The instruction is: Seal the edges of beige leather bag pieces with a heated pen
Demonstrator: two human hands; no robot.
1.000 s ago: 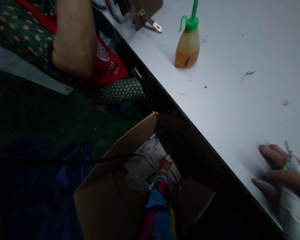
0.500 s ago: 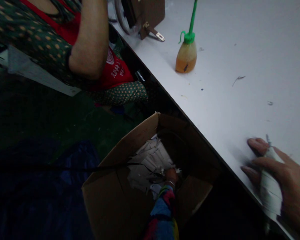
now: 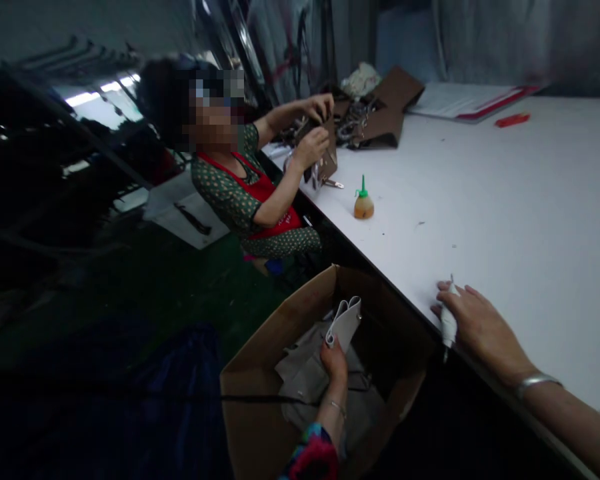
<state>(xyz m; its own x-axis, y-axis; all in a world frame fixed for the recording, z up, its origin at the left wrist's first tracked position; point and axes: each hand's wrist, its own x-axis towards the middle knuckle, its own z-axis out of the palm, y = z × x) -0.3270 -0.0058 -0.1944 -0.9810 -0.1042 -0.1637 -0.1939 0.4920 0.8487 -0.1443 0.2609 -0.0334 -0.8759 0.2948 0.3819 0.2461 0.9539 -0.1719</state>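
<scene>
My left hand (image 3: 334, 360) is inside the cardboard box (image 3: 260, 353), closed round a folded light-grey leather piece (image 3: 347, 320) that stands up above the pile. More grey pieces (image 3: 305, 380) lie beneath it in the box. Over the edge of the white table, my right hand (image 3: 467, 313) holds a white-wrapped tool (image 3: 449, 323) with a thin metal tip pointing away from me. Its fingers are closed round the tool's wrapped body.
On the white table (image 3: 505, 220) stands an oil bottle (image 3: 364, 205) with a green spout. A person (image 3: 230, 193) in a red apron handles a brown bag (image 3: 329, 157) at the left. Brown pieces (image 3: 385, 120) and a red object (image 3: 513, 120) lie farther back.
The view has risen and taken in more of the table and the person. My left hand has come up from the pile with a folded grey piece. My right hand still holds the tool.
</scene>
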